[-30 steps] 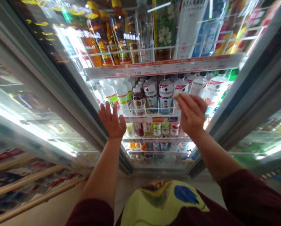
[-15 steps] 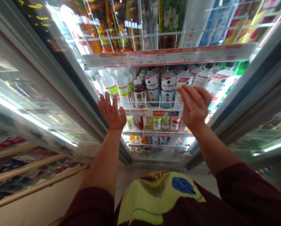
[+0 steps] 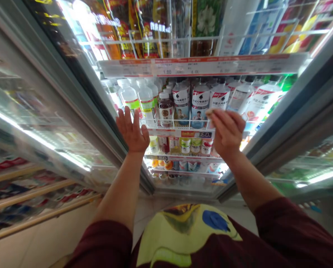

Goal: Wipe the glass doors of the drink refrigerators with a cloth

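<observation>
My left hand (image 3: pixel 133 131) is raised with its fingers spread, palm toward a drinks cooler. It stands in front of clear bottles with green labels (image 3: pixel 146 102), and I cannot tell whether it touches the glass. My right hand (image 3: pixel 228 131) is closed in a pinch, fingertips pointing left. A small brownish bit shows at the fingertips, too blurred to name. Behind that hand stand bottles with white, red and black labels (image 3: pixel 200 98). A dark bottle with a white cap (image 3: pixel 165 109) stands between the two hands.
A price strip (image 3: pixel 199 67) runs across the shelf above, under large bottles (image 3: pixel 205 26) behind white wire. Lower shelves hold small drinks (image 3: pixel 185 146). Grey door frames (image 3: pixel 291 82) edge the cooler on both sides. Wooden-edged shelving (image 3: pixel 29 195) is at the left.
My right hand has moved a little down and to the left, still pinched. My left hand keeps about the same place and shape.
</observation>
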Available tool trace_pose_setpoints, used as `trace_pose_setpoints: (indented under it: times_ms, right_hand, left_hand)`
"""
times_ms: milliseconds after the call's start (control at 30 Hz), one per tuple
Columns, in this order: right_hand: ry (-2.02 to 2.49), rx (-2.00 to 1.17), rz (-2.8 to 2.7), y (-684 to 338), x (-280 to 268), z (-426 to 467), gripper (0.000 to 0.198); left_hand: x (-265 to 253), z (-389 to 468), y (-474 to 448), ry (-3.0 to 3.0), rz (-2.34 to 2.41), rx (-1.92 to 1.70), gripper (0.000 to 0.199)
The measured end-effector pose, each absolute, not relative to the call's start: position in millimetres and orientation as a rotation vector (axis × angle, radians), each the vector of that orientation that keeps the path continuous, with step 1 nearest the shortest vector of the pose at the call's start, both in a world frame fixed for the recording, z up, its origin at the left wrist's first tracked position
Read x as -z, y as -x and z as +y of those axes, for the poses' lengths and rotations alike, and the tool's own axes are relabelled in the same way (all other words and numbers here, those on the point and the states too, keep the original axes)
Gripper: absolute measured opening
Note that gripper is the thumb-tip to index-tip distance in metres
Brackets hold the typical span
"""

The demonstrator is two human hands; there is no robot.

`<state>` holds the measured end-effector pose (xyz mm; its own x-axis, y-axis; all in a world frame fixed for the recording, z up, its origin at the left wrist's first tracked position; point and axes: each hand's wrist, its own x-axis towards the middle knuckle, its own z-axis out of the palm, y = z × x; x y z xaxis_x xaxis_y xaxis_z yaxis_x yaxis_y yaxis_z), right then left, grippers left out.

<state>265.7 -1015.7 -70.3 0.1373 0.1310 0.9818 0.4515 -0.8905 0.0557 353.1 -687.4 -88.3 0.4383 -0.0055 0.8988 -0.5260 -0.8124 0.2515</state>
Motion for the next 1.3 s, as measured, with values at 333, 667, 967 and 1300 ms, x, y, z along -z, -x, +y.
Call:
trace_pose_setpoints:
  times_ms: [333,667,967,1300]
  right_hand:
    - [2.377,1.605,-1.050,-252.2,110.9,-1016.1,0.056]
    - [2.152,1.934,-0.567,-253.4,94.9,-1037.9,0.053]
    - [2.032,2.079,-0.471,-253.8,67.3,-1068.5,0.048]
    - [2.414,1.678,-0.811,-245.5,118.5,-1043.0,0.043]
  left_hand:
    - [88.5,-685.0,-354.5,-2.164,-0.485,-1.420,0.073]
    - [88.0,-684.0,-355.7,-2.127,-0.488,-1.368,0.074]
    - [87.4,-685.2,-355.7,-2.119,-0.478,-1.350,0.076]
    - [89.4,-685.2,-357.0,-2.144,-0.475,-1.428,0.073]
